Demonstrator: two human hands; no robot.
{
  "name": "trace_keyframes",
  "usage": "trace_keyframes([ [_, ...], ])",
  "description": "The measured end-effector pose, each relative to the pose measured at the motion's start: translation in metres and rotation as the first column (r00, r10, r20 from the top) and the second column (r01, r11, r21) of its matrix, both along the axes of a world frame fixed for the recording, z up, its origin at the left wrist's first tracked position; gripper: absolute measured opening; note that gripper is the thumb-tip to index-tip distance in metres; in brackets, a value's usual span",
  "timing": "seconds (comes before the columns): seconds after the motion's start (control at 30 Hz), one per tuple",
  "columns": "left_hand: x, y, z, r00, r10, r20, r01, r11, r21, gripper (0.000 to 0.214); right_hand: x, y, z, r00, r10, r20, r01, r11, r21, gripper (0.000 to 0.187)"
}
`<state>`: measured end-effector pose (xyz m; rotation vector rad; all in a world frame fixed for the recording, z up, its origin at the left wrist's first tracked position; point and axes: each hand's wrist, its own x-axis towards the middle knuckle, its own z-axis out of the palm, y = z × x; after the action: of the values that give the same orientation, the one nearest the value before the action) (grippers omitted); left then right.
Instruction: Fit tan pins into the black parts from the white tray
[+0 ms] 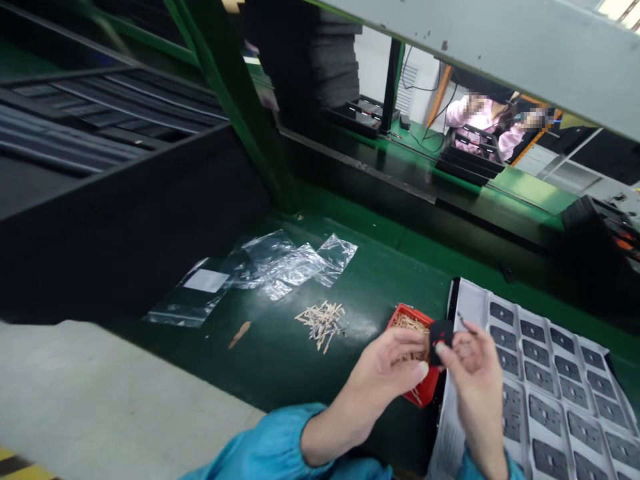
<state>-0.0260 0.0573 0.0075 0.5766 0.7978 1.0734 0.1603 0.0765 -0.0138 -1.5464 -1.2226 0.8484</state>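
My right hand pinches a small flat black piece with red marks on its face, the thumb lying on its front. A thin dark tip shows by the right fingertips; what it belongs to is unclear. Just left of the piece is my left hand, thumb and fingers apart, its fingertips at the piece's edge; whether they touch it I cannot tell. Below both hands stands a red tray of small wooden pieces, partly hidden by the left hand. A pale tray on the right holds rows of dark flat parts.
A pile of light and dark-tipped sticks, a single wooden stick and clear plastic bags lie on the green bench. A large black box stands left. Beyond the green post, a person in pink works behind black trays.
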Motion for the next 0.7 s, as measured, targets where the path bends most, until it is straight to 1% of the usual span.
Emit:
trace_keyframes([
  [0.03,0.007,0.0,0.0,0.998,0.032,0.056,-0.029,0.998,-0.061,0.041,-0.019,-0.013,0.001,0.99,0.007,-0.142,-0.01,1.0,-0.018,0.061],
  [0.1,0.017,0.0,0.0,0.988,0.128,0.088,-0.114,0.981,-0.156,0.035,-0.046,-0.034,0.002,0.947,-0.011,-0.32,0.007,1.0,-0.013,0.056],
  [0.13,0.019,0.0,0.0,0.981,0.177,0.086,-0.159,0.97,-0.183,0.035,-0.052,-0.041,0.002,0.931,-0.024,-0.364,0.024,1.0,-0.004,0.054],
  [0.17,0.02,0.0,-0.001,0.974,0.213,0.079,-0.195,0.961,-0.195,0.037,-0.053,-0.047,0.004,0.931,-0.035,-0.364,0.042,0.999,0.011,0.052],
  [0.2,0.019,0.0,-0.001,0.972,0.225,0.066,-0.21,0.96,-0.183,0.039,-0.049,-0.05,0.006,0.942,-0.044,-0.333,0.055,0.998,0.023,0.052],
  [0.23,0.017,0.0,0.0,0.976,0.211,0.045,-0.202,0.967,-0.153,0.04,-0.041,-0.051,0.01,0.959,-0.046,-0.278,0.057,0.998,0.031,0.052],
  [0.27,0.014,0.0,0.001,0.984,0.178,0.019,-0.175,0.978,-0.117,0.04,-0.032,-0.052,0.015,0.977,-0.051,-0.206,0.063,0.997,0.052,0.049],
  [0.33,0.006,0.001,0.005,0.995,0.072,-0.075,-0.074,0.997,-0.021,0.037,-0.014,-0.051,0.029,0.998,-0.039,-0.047,0.044,0.994,0.104,0.036],
  [0.4,0.0,0.002,0.011,0.983,-0.015,-0.185,0.032,0.996,0.088,0.027,-0.002,-0.049,0.043,0.997,0.053,0.057,-0.059,0.992,0.11,0.017],
  [0.43,-0.002,0.001,0.014,0.973,-0.044,-0.225,0.077,0.987,0.138,0.022,0.0,-0.048,0.048,0.989,0.126,0.08,-0.132,0.988,0.082,0.011],
  [0.5,-0.005,0.0,0.019,0.954,-0.078,-0.29,0.145,0.965,0.217,0.014,0.001,-0.044,0.055,0.961,0.261,0.096,-0.261,0.965,-0.007,0.012],
  [0.57,-0.006,-0.004,0.02,0.946,-0.081,-0.315,0.158,0.961,0.227,0.014,-0.002,-0.041,0.057,0.946,0.306,0.105,-0.301,0.952,-0.06,0.015],
  [0.63,-0.007,-0.007,0.019,0.936,-0.066,-0.346,0.142,0.969,0.2,0.018,-0.004,-0.039,0.057,0.944,0.311,0.111,-0.303,0.949,-0.081,0.018],
  [0.7,-0.008,-0.009,0.017,0.935,-0.064,-0.348,0.13,0.977,0.171,0.016,-0.005,-0.039,0.056,0.937,0.33,0.114,-0.321,0.943,-0.093,0.02],
])
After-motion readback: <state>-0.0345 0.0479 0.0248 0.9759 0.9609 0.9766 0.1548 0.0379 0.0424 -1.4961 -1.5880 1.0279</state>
